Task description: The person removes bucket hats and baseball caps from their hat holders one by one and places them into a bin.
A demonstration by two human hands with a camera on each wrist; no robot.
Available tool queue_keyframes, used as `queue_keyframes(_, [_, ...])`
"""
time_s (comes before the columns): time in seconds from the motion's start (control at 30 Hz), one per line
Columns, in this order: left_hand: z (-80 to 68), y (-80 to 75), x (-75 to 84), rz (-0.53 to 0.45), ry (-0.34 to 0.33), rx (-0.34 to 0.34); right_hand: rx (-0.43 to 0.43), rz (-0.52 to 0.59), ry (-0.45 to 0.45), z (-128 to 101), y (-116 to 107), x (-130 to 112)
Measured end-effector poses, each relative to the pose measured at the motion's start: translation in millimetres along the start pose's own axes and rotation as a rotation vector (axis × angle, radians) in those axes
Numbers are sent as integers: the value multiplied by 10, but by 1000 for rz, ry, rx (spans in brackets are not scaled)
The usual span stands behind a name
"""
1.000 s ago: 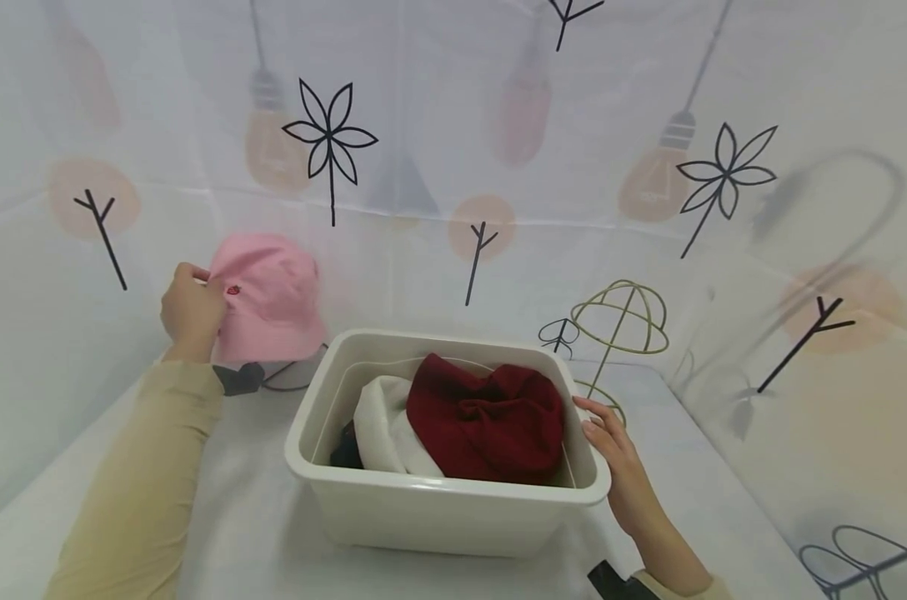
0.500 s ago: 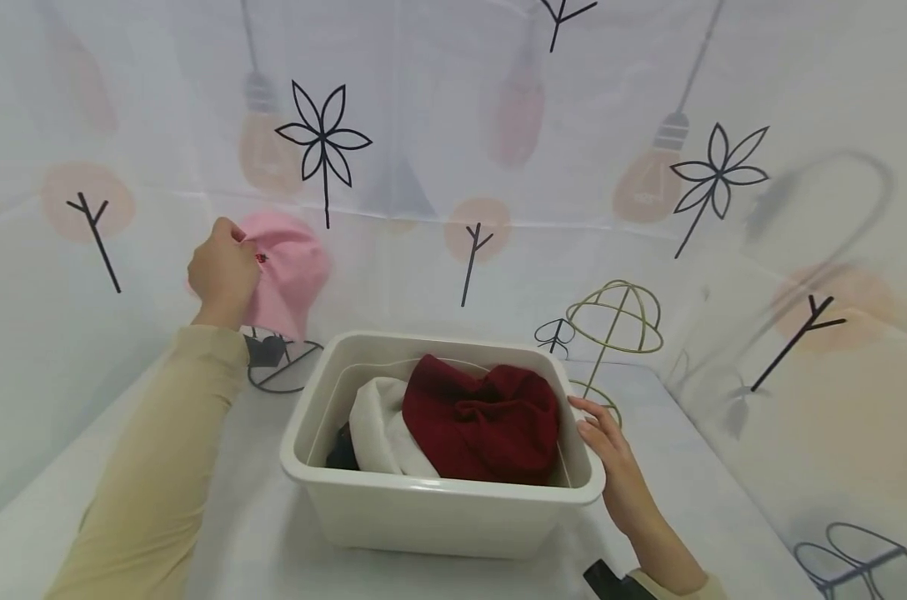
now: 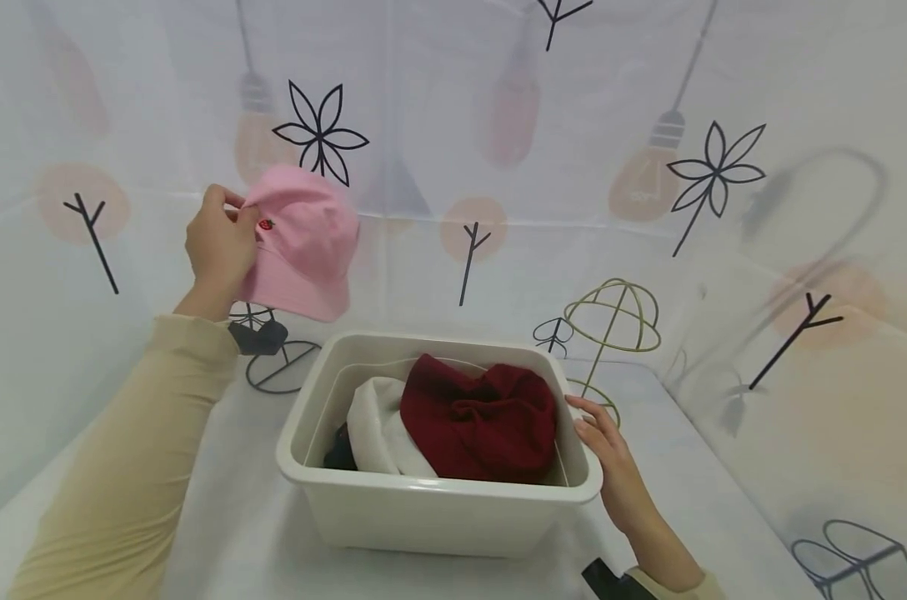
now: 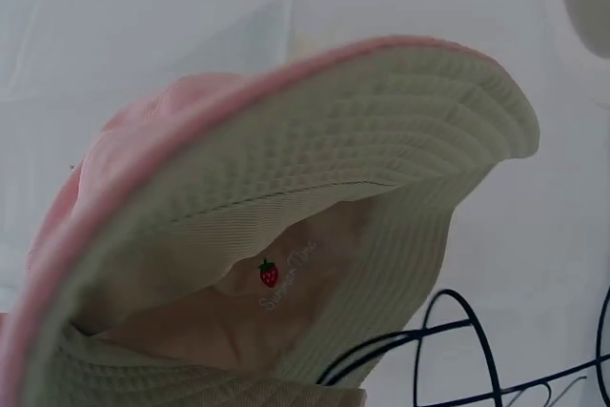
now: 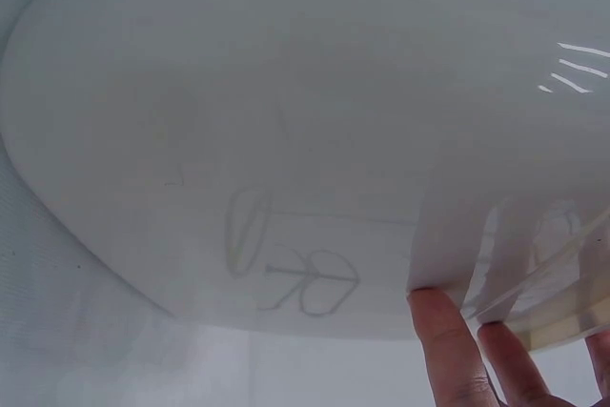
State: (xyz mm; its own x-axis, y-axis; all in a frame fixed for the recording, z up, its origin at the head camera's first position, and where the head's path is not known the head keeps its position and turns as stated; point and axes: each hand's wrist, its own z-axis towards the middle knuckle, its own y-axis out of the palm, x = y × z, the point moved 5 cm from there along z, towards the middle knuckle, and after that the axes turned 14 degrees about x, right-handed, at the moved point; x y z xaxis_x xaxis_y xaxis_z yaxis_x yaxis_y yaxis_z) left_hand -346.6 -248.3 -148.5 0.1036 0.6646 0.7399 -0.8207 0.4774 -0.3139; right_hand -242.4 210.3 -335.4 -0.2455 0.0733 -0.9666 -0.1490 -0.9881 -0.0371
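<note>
My left hand (image 3: 222, 242) pinches the left edge of a pink bucket hat (image 3: 303, 237) with a small strawberry on its front. The hat hangs in the air above a black wire hat stand (image 3: 273, 390). In the left wrist view the pale underside of its stitched brim (image 4: 400, 121) shows, with another strawberry inside the crown. My right hand (image 3: 622, 467) touches the right side of a white plastic bin (image 3: 438, 493), its fingers extended along the rim. Fingertips (image 5: 438, 316) meet the bin's smooth outer wall in the right wrist view.
Inside the bin lie a dark red cloth item (image 3: 483, 421), a white one (image 3: 378, 425) and something dark (image 3: 339, 450) at the left. A gold wire hat stand (image 3: 614, 321) rises behind the bin's right corner. A printed curtain (image 3: 423, 125) hangs close behind the table.
My left hand has lifted the pink bucket hat up and to the right, off the black wire stand, which now shows below. The right hand stays at the bin.
</note>
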Motion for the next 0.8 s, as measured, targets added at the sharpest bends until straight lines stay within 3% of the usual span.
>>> queue_keyframes(0.3, [-18,-272,227,-100,-4,-49,2,1,-4,0,0,4])
queue_keyframes(0.8, [-409,-475,558,-252,98,-121,-7,1,-18,2,15,-9])
